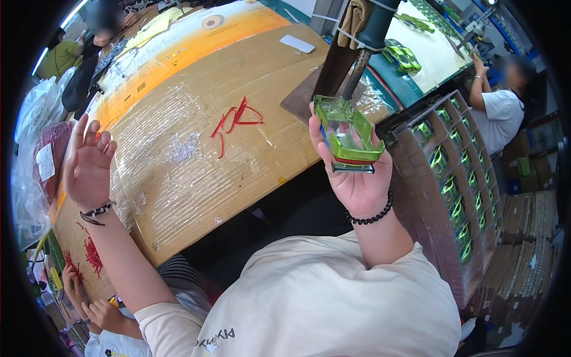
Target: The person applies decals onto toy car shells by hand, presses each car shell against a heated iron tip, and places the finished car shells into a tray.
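Observation:
My right hand (364, 178) holds a green plastic car body (350, 132) with a red stripe, near the table's right edge and just below a dark metal post (358, 71). The fingers wrap around the car body's left side and underside. Palm up, my left hand (89, 166) is raised over the table's left side, its fingers apart and nothing in it. Between the hands, thin red strips (235, 118) and a small heap of white shreds (184, 147) lie on the cardboard-covered table (238, 178).
A partitioned box (416, 178) of green car bodies stands at the right. Plastic-wrapped red material (52, 149) lies at the left. A co-worker's hands (101, 312) are at the lower left; other people sit farther off. A white piece (297, 43) lies at the back.

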The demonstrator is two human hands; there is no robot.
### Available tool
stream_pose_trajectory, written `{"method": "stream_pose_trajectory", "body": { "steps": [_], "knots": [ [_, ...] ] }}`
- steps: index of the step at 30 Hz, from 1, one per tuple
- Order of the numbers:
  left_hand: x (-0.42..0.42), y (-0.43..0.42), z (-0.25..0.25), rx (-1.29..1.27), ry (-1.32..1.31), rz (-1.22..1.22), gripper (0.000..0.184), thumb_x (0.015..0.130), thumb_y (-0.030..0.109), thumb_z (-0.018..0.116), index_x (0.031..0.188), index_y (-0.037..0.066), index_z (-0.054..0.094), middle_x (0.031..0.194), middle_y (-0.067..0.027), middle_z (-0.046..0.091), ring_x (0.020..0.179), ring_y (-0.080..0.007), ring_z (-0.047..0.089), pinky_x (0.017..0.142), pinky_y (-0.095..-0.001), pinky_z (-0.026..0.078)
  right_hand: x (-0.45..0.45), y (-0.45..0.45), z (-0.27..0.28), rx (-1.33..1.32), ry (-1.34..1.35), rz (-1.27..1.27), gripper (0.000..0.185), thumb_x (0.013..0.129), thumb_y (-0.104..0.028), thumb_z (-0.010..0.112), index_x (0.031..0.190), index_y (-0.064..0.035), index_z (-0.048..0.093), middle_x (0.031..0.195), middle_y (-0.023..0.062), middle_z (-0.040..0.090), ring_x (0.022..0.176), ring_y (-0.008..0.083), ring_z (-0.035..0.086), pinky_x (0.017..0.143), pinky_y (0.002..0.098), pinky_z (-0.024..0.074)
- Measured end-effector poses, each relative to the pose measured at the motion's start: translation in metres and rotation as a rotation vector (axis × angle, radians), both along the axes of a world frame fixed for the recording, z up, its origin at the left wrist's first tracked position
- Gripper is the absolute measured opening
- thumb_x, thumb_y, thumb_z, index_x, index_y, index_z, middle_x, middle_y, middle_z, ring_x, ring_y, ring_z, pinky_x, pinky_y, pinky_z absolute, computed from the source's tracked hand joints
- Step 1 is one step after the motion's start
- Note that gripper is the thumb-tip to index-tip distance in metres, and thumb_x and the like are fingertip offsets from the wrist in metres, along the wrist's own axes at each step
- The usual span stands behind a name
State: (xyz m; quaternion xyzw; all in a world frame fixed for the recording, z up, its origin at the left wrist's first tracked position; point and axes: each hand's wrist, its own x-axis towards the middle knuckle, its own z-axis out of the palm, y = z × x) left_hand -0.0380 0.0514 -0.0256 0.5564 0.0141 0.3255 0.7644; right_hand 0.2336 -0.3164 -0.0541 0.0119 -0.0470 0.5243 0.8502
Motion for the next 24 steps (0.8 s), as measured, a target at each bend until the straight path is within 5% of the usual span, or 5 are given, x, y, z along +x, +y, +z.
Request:
{"method": "stream_pose_trajectory", "body": {
  "steps": [24],
  "knots": [
    [-0.0017, -0.0013, 0.0024, 0.006, 0.001, 0.024, 0.078, 0.086, 0.031, 0.053, 0.146, -0.006, 0.019, 0.133, -0.0160, 0.041, 0.113, -0.0266, 0.049, 0.098, -0.0383, 0.041, -0.0016, 0.0035, -0.0001, 0.040, 0.015, -0.006, 0.044, 0.099, -0.025, 0.045, 0.129, 0.0066, 0.047, 0.137, 0.0243, 0.045, 0.139, 0.0377, 0.026, 0.108, 0.0511, 0.0400]
  ]
}}
